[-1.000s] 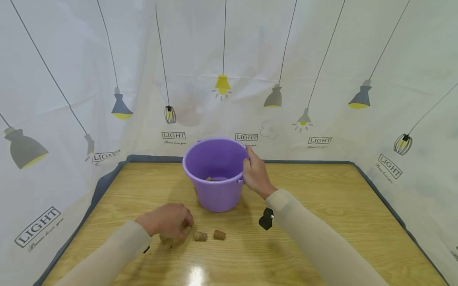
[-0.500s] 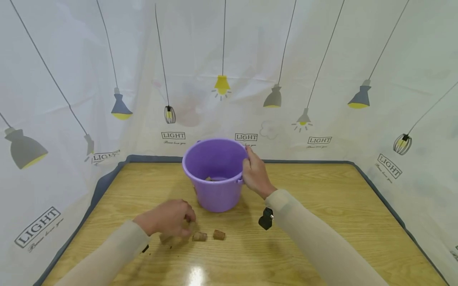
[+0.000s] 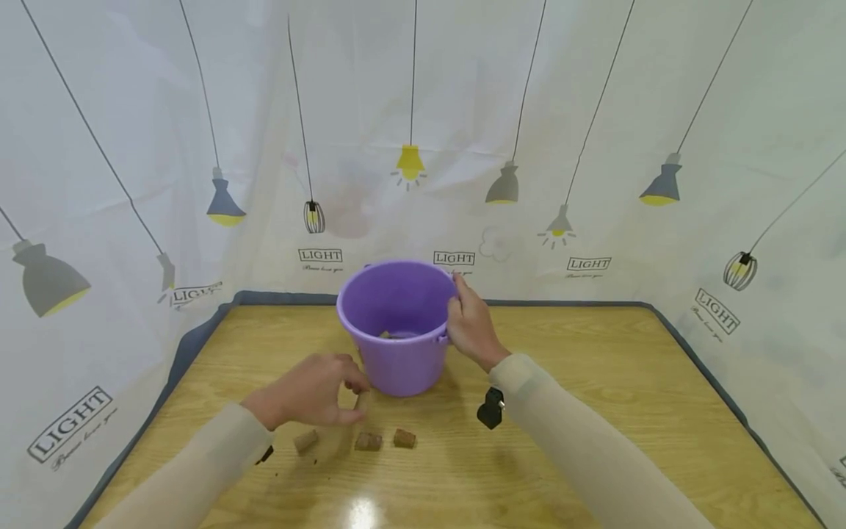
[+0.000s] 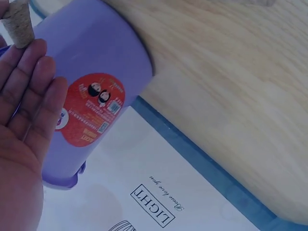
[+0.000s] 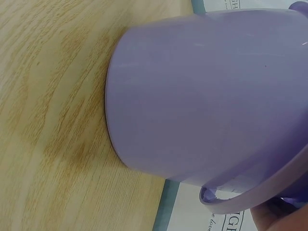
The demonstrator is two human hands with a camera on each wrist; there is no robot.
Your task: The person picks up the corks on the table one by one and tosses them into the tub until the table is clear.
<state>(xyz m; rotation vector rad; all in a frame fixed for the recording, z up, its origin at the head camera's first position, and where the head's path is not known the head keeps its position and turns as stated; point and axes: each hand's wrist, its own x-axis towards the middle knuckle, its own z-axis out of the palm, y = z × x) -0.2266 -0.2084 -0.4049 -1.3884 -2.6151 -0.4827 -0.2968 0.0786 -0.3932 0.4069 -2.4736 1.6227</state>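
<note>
Between thumb and fingertips my left hand (image 3: 305, 389) pinches a cork (image 4: 20, 25), raised just in front of a purple bucket (image 3: 402, 369). The bucket stands upright on the table, and my right hand (image 3: 473, 323) grips its rim on the right side. Part of that hand shows below the bucket's handle (image 5: 269, 192) in the right wrist view. Three more corks lie in front of the bucket: a pale cork (image 3: 306, 441) under the left wrist, a mottled cork (image 3: 368, 441) and a reddish-brown cork (image 3: 405, 438). Small tan pieces (image 3: 388, 336) show inside the bucket, mostly hidden by its wall.
The wooden table (image 3: 581, 367) ends at a dark blue border by white cloth (image 3: 370, 220) printed with lamps. Small dark crumbs lie near the pale cork. A red sticker (image 4: 94, 110) is on the bucket's side. A black device (image 3: 491, 408) hangs at the right wrist.
My left hand has risen from the table toward the bucket with the cork, uncovering the pale cork beneath. The right hand keeps its grip on the rim.
</note>
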